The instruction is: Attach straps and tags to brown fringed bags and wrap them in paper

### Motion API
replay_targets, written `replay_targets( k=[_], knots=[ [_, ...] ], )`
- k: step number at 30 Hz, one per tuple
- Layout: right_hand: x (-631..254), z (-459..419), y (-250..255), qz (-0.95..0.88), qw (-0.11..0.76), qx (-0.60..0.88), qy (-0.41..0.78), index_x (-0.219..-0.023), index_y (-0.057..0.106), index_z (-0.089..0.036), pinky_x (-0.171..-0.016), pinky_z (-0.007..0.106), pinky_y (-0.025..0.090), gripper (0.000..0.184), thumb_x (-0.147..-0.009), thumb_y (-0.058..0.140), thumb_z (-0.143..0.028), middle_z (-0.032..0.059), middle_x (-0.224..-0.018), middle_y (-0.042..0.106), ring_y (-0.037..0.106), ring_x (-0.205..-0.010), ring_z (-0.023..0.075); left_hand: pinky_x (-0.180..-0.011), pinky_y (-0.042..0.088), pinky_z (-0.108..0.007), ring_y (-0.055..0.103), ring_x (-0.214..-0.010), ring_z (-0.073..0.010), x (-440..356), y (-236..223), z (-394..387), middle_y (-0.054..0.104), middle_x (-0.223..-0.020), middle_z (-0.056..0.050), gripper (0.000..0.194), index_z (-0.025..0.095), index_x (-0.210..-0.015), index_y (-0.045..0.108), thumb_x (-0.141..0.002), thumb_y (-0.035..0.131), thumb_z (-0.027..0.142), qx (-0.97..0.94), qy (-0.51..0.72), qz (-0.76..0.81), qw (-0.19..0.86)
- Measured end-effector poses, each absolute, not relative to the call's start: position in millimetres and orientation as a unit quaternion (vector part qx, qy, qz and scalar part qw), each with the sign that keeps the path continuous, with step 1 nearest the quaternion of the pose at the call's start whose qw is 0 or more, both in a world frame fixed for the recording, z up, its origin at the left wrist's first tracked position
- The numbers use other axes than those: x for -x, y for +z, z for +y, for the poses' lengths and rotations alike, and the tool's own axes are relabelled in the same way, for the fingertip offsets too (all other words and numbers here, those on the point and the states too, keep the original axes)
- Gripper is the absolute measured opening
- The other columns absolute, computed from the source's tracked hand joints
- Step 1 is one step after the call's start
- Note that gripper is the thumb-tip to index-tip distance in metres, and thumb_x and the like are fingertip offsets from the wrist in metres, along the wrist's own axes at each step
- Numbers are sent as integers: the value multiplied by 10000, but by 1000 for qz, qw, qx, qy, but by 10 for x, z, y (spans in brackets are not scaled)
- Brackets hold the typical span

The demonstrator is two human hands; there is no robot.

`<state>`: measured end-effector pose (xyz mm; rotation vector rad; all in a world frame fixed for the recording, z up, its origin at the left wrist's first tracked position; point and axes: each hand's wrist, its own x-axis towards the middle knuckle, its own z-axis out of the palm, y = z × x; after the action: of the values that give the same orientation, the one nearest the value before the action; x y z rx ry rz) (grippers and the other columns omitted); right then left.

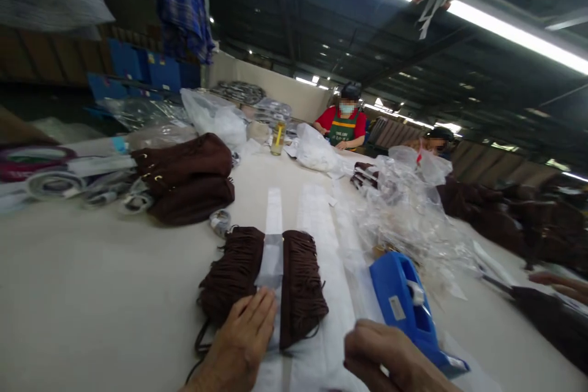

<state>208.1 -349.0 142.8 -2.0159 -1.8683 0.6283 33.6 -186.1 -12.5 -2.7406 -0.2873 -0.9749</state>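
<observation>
On the table [114, 282], ahead of the hands: left fringed panel [234, 266] and right fringed panel [303, 288] flank a pale strip [274, 214], long axes running away. Left hand [248, 331], nearer, lies flat on the strip, grasping nothing; right hand [386, 349] curls (contents hidden, cannot tell) beside a blue dispenser [388, 294].

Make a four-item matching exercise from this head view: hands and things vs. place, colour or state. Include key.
1. left hand
2. right hand
3. dispenser
4. fringed pieces

A. blue
B. curled, clear of the pale strip
C. dark brown, on either side of the pale strip
D. stretched out over the pale strip

Pairs: 1-D, 2-B, 3-A, 4-C
</observation>
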Motion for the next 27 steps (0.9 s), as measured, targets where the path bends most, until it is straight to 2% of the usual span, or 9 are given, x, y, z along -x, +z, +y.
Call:
replay_targets(
  k=[4,7,11,18,22,27],
  knots=[
    [-2038,-2646,1441,-791,30,575,205,-765,550,-176,-623,196,392,182,-891,420,-192,21,-740,586,534,-685,114,-971,288,-335,433,-1185,-204,-321,-133,-1873,544,-1245,-84,456,119,-1188,519,-771,350,47,941,-302,-112,100],
    [-2067,-2203,1274,-823,-66,546,141,-755,551,-163,-575,207,354,173,-876,430,-185,27,-711,589,532,-653,118,-966,288,-334,425,-1180,-211,-347,-161,-1880,565,-1211,-76,360,129,-1133,559,-840,350,111,937,-320,-116,84],
    [-2074,-1870,1125,-837,-139,520,97,-794,570,-161,-542,216,334,143,-854,440,-168,45,-740,623,567,-655,131,-943,301,-340,440,-1149,-220,-425,-275,-1872,594,-1147,-89,339,110,-1087,585,-896,308,154,919,-365,-119,86],
    [-2009,-1698,936,-824,-185,527,91,-844,618,-128,-571,248,397,163,-799,462,-123,92,-777,672,633,-722,195,-927,312,-339,484,-1090,-212,-507,-399,-1882,619,-1082,-80,321,118,-1012,614,-908,312,144,892,-425,-136,65],
    [-2023,-1646,919,-790,-181,578,95,-806,655,-118,-561,260,414,186,-824,506,-228,111,-733,687,650,-706,226,-909,326,-339,502,-1064,-204,-507,-370,-1896,630,-1055,-77,320,124,-972,621,-905,308,125,893,-422,-145,51],
    [-2109,-1503,984,-786,-166,584,116,-943,638,-109,-513,235,372,350,-735,669,-389,82,-726,684,640,-691,213,-904,344,-339,511,-1067,-203,-513,-382,-1902,643,-1043,-68,329,123,-969,624,-904,302,111,887,-435,-148,35]
  ],
)
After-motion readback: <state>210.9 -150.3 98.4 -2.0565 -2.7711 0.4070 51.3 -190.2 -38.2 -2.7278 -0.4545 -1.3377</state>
